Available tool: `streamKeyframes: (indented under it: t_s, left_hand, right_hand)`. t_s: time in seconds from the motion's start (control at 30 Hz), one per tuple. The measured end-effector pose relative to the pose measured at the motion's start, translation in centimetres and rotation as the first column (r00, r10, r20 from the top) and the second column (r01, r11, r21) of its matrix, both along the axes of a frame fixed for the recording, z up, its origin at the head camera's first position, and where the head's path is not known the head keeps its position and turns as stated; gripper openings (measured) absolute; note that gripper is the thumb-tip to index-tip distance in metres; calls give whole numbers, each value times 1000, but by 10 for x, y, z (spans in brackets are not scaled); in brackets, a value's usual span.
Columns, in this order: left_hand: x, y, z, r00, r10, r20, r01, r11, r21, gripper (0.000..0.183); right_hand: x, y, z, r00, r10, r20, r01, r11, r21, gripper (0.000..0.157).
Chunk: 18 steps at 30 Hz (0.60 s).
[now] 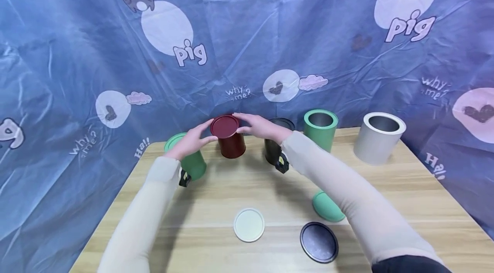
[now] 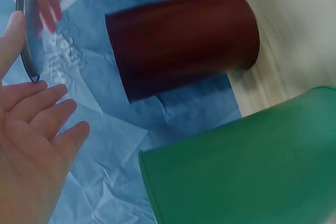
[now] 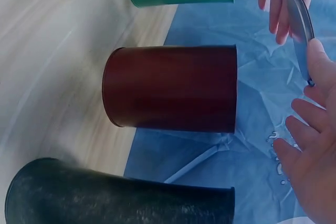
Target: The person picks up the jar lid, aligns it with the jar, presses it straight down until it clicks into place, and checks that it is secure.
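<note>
A dark red round lid [image 1: 225,126] is held up between both hands, over a dark red can [image 1: 233,148] that stands at the back of the table. My left hand [image 1: 193,141] pinches its left edge, thumb toward me. The right hand [image 1: 263,127] pinches the opposite edge. Both wrist views show the lid [image 2: 31,40] nearly edge-on, with a gap between it and the can's upper rim. Close by the left forearm stands a green can [image 1: 194,165]. Behind the right wrist is a black can [image 1: 272,151], partly hidden by it.
Farther right stand an open green can [image 1: 321,136] and an open white can [image 1: 374,146]. On the front of the wooden table [image 1: 216,196] lie a white lid [image 1: 248,225], a black lid [image 1: 319,242] and a green lid [image 1: 327,208], partly under the right forearm. A blue patterned cloth [image 1: 239,28] hangs behind.
</note>
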State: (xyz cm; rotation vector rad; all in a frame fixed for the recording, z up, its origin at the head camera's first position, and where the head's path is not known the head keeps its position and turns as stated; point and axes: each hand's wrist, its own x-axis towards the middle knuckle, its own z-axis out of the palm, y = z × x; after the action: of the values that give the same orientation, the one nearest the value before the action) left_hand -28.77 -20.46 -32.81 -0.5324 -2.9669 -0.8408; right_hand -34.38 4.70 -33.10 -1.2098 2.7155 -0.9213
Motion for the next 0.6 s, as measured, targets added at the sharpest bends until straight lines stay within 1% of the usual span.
streamKeyframes:
  t_s: [0.1,0.2,0.33,0.6]
  left_hand:
    - [-5,-4,1,999,15,33,-15,1000,-11,73]
    - [-13,-3,3,998,10,63,-9,1000,-13,72]
    - [-22,-1,5,995,5,104,-3,1000,-13,73]
    - [-39,0,11,989,30,144,-21,998,-63,73]
  right_hand:
    - [-7,-6,-3,1000,-4,24,4,1000,-7,62]
    - [-14,-8,-4,1000,-5,29,6,1000,-23,62]
    - [-23,-9,-6,998,-7,57,9,999,-32,61]
    - [-39,-13,-8,985,-37,169,47,997,-57,60]
